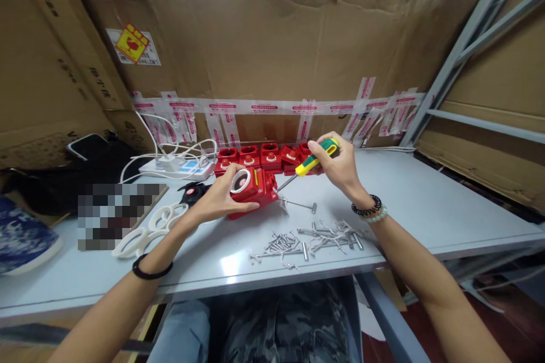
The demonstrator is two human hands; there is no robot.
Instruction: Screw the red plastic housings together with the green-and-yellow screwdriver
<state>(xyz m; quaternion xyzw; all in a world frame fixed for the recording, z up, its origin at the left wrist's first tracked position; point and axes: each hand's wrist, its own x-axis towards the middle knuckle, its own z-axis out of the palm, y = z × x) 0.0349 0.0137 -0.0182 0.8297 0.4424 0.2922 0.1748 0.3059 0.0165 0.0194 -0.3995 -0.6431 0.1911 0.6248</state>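
My left hand (217,199) grips a red box-shaped housing (256,184) with a white ring (240,181) around its round opening, holding it tilted above the table. In my right hand (338,167) is a screwdriver (317,157) with a green and yellow handle. Its shaft slants down to the left, and the tip is at the right end of the housing; whether it sits in a screw is too small to tell. Just below the tip lies a small metal T-shaped rod (300,204) with a white string.
Several similar red housings (269,157) stand in a row behind. Loose screws (283,242) and metal rods with strings (334,236) lie near the front edge. White rings (136,242), a black part (193,193) and a power strip (187,168) with cables are at left. Cardboard (272,45) walls the back.
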